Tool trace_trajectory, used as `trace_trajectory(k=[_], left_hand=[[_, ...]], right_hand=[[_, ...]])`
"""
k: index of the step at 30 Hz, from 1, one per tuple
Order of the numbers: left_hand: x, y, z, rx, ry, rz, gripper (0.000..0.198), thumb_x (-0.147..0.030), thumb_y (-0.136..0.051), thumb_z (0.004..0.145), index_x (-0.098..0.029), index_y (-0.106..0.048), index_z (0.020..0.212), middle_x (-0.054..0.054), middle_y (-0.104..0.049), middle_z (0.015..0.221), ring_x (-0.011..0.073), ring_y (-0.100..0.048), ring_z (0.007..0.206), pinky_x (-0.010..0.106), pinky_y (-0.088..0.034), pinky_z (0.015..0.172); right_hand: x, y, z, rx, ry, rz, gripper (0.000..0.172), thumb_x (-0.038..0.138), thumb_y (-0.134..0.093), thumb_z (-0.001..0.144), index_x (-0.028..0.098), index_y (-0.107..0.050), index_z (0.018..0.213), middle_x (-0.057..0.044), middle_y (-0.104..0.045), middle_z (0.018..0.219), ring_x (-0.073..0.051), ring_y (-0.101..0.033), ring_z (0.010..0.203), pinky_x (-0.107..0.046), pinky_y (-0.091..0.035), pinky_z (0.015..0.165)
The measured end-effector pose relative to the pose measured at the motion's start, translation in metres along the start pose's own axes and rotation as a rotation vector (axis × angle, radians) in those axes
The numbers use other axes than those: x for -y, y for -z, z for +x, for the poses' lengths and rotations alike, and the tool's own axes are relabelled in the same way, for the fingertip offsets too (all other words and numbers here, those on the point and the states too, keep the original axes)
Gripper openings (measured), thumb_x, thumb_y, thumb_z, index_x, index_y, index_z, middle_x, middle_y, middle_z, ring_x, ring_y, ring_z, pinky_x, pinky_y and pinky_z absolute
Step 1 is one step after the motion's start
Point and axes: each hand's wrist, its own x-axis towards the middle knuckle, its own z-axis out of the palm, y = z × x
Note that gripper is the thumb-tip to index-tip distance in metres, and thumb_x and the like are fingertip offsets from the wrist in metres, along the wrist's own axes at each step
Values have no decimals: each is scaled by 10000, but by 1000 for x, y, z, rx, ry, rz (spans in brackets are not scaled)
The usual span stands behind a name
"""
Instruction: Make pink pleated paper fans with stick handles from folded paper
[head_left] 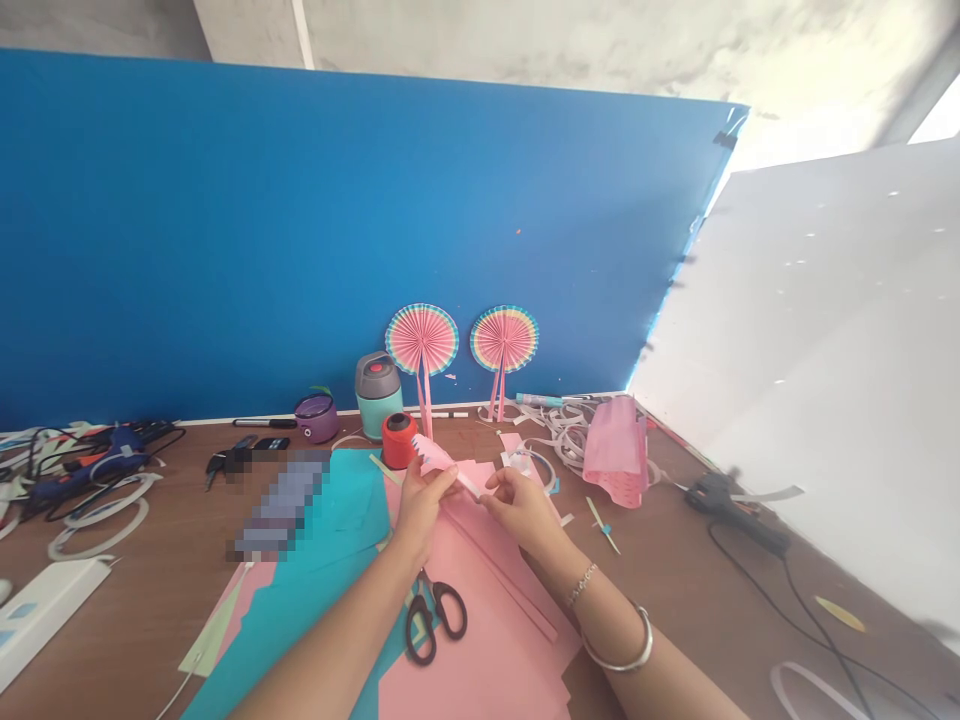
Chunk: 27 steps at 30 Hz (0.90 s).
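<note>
Both hands hold a folded pink paper (pixel 466 482) above the middle of the table. My left hand (pixel 426 500) is closed around its pleated left part, where zigzag edges stick out past the fingers. Fingertips of my right hand (pixel 517 505) pinch its right end. Beneath them lie pink paper sheets (pixel 465 650) with narrow pink strips (pixel 517 590) on top. Black-handled scissors (pixel 435 620) rest on the sheets beside my left forearm, their blades partly hidden. Just beyond my left hand stands a red spool of thread (pixel 399 440).
Two round pleated paper fans (pixel 421 340) lean against the blue partition (pixel 300 230). Teal paper (pixel 330 560), a blurred-out rectangle (pixel 281 505) and a white power strip (pixel 49 620) lie left. To the right are pleated pink paper (pixel 616 450), curled white strips (pixel 562 425) and a glue gun (pixel 739 515) with its cord.
</note>
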Motion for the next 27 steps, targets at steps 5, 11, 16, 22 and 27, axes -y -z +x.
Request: trace_trajectory(k=[5,11,16,22,27], left_hand=[[-3,4,5,-32,5,-13,439,-306,-778,573,-189,-540,924,-6,-657,712,149,-645,618,293,-515,648],[-2,0,0,69,-3,-20,453,-301,-758,607,-189,-512,970,19,-695,755,182,-675,709,324,-510,728],[-4,-4,-4,74,-2,-11,467,-294,-769,592,-193,-515,971,-2,-677,694,178,-667,659,313,-509,690],[-5,0,-2,75,75,-79,385,-281,-747,620,-199,-529,927,-7,-669,695,139,-643,613,262,-492,636],[-4,-1,-3,83,116,-100,379,-276,-738,632,-201,-530,940,-3,-679,732,135,-645,641,269,-496,668]], right_hand=[[-3,-1,2,8,65,48,105,298,-585,697,210,-559,747,37,-520,577,-135,-470,541,-249,-333,510],[5,-5,0,28,100,184,209,377,-532,787,207,-626,867,-23,-633,909,-176,-553,805,-285,-418,702],[8,-5,-1,99,123,152,244,424,-577,781,194,-642,830,-23,-649,846,-177,-563,777,-282,-417,683],[6,2,0,164,83,309,222,383,-635,742,185,-665,838,-28,-657,863,-191,-566,837,-296,-419,748],[11,6,-4,215,-7,474,163,289,-652,695,197,-667,828,-12,-652,861,-173,-559,806,-279,-410,733]])
